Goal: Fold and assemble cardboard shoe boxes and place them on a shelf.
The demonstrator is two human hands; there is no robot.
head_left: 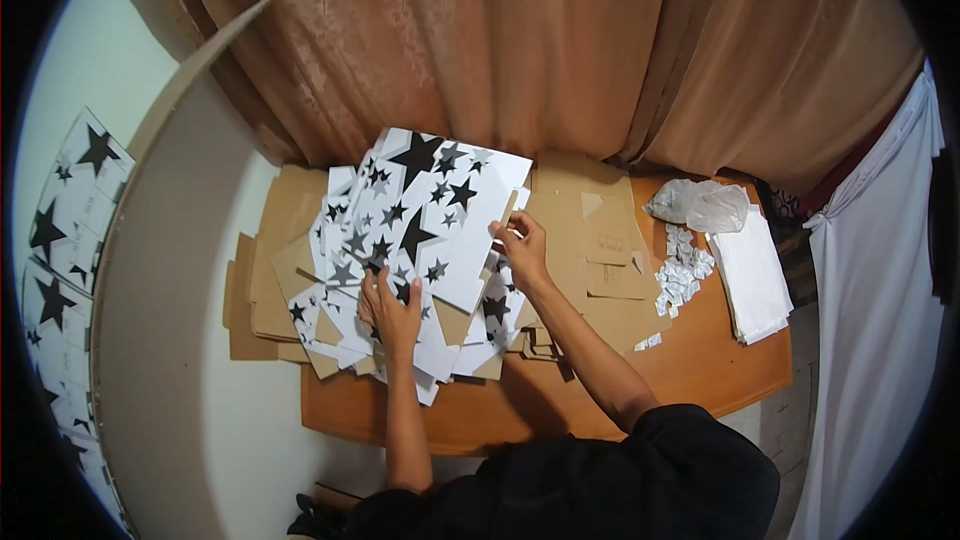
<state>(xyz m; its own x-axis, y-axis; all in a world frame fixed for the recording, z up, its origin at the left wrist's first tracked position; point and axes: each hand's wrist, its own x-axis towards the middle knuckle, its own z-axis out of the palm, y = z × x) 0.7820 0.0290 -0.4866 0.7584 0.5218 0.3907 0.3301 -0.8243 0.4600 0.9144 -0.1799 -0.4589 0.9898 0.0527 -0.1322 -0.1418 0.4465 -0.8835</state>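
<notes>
Two hands are working on the wooden desk point(700, 370): the right hand point(520, 245) is pinching the star-printed flat box sheet point(440, 210) atop its pile, the left hand point(392, 308) is pressing flat, fingers spread, on it.

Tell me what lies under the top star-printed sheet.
Under the white star-printed cardboard sheet lie more star-printed sheets and brown cardboard pieces; the wooden table beneath is covered.
</notes>
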